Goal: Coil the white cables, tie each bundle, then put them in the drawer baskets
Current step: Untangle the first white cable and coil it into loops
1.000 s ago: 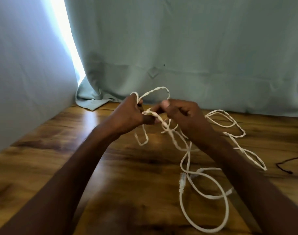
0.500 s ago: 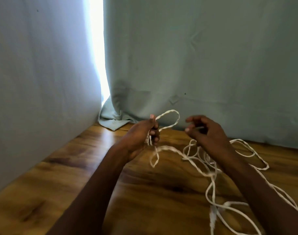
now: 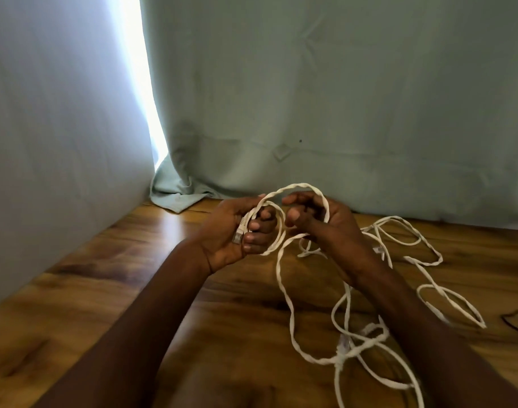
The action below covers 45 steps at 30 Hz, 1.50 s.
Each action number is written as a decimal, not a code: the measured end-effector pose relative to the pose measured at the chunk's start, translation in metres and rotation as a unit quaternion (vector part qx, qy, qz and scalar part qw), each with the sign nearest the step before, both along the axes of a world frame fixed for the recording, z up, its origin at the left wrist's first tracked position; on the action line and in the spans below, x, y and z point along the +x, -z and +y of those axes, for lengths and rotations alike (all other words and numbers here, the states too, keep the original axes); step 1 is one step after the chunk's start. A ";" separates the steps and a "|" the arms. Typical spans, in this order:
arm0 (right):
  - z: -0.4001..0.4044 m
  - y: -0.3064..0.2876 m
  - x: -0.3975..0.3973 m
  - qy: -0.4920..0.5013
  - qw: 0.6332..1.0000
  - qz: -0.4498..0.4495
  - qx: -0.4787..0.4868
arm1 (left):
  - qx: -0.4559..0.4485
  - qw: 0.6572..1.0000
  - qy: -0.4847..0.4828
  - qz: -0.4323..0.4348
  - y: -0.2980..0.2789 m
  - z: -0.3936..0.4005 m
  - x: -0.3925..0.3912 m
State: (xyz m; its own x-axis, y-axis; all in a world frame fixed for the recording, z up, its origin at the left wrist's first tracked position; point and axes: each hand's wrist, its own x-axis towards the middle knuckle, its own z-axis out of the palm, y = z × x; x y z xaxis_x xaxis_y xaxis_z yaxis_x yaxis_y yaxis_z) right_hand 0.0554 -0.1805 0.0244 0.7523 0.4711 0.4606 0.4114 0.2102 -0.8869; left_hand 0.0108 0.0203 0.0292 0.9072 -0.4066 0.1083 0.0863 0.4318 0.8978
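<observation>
A long white cable [image 3: 284, 278] lies in loose tangled loops over the wooden table [image 3: 104, 278], trailing right and toward me. My left hand [image 3: 237, 231] grips the cable's plug end, with a small loop curling round its fingers. My right hand [image 3: 316, 222] sits close beside it, fingers curled round a larger loop that arches over both hands. Another plug end [image 3: 343, 346] sits in the tangle near the front. No drawer or baskets are in view.
Pale green curtains [image 3: 340, 98] hang behind and to the left, with a bright gap of daylight between them and a fold resting on the table. A thin dark cord [image 3: 517, 322] lies at the right edge.
My right hand has come back to the left hand and laid a loop of cable over it. The left hand has turned palm up, showing the plug end.
</observation>
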 end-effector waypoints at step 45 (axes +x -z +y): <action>0.014 0.001 -0.008 0.109 0.986 0.120 -0.035 | -0.139 0.990 -0.006 0.025 0.022 -0.016 -0.009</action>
